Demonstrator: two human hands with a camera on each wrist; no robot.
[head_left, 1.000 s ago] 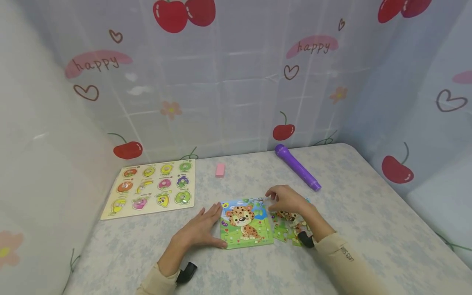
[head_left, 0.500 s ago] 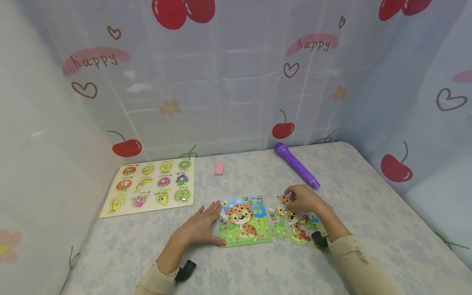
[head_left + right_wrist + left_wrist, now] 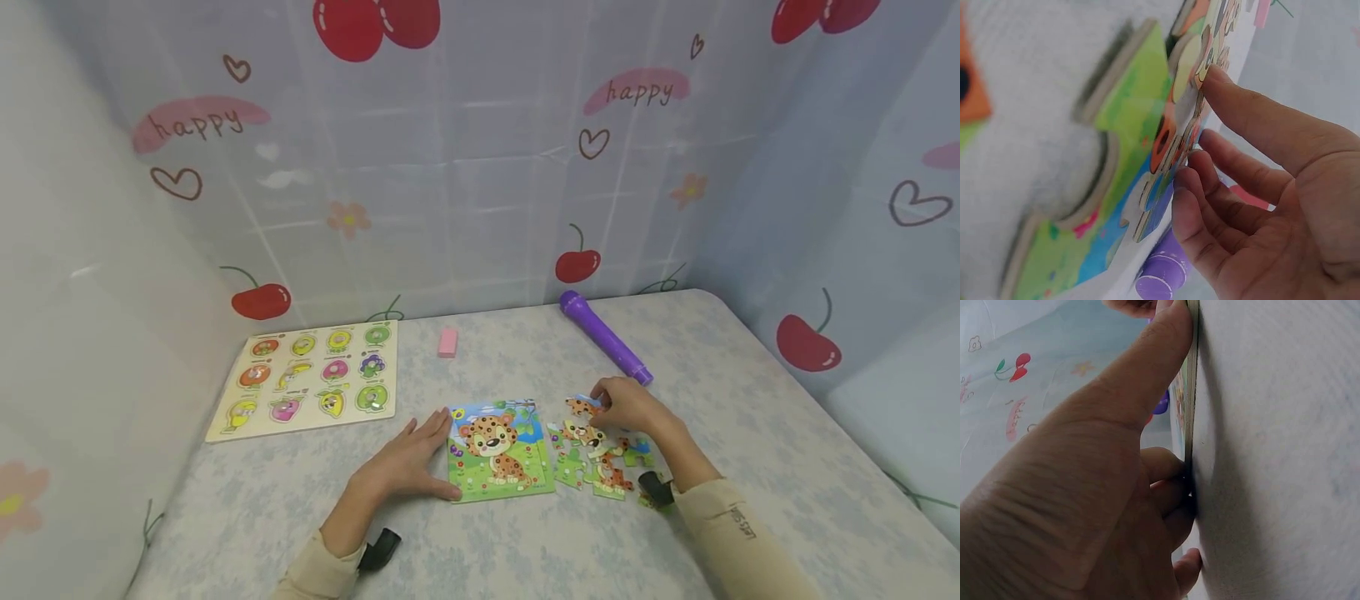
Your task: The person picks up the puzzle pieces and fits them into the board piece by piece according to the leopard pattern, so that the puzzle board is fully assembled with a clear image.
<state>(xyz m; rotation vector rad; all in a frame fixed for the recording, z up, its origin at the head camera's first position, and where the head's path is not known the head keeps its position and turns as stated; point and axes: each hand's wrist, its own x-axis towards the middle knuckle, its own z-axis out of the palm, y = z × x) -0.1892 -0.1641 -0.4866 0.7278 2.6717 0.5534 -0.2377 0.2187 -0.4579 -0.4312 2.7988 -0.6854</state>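
A square puzzle board (image 3: 498, 454) with a leopard cub picture lies flat in the middle of the table. My left hand (image 3: 405, 467) rests along its left side, fingers extended near the far corner and thumb on the near corner. In the left wrist view the thumb (image 3: 1160, 350) lies against the board's edge. Right of the board are several loose puzzle pieces (image 3: 611, 479) printed with leopard parts and grass. My right hand (image 3: 630, 406) holds a spotted puzzle piece (image 3: 581, 407) at the far side of this group, between thumb and curled fingertips.
A wooden fruit peg puzzle (image 3: 307, 383) lies at the back left. Behind the board sits a small pink block (image 3: 447, 342). A purple toy microphone (image 3: 606, 337) lies slantwise at the back right. A cherry-printed curtain (image 3: 480, 167) surrounds the table.
My right hand has moved right from beside the board's far right corner to the loose pieces, uncovering more of them. The left hand keeps its place on the board.
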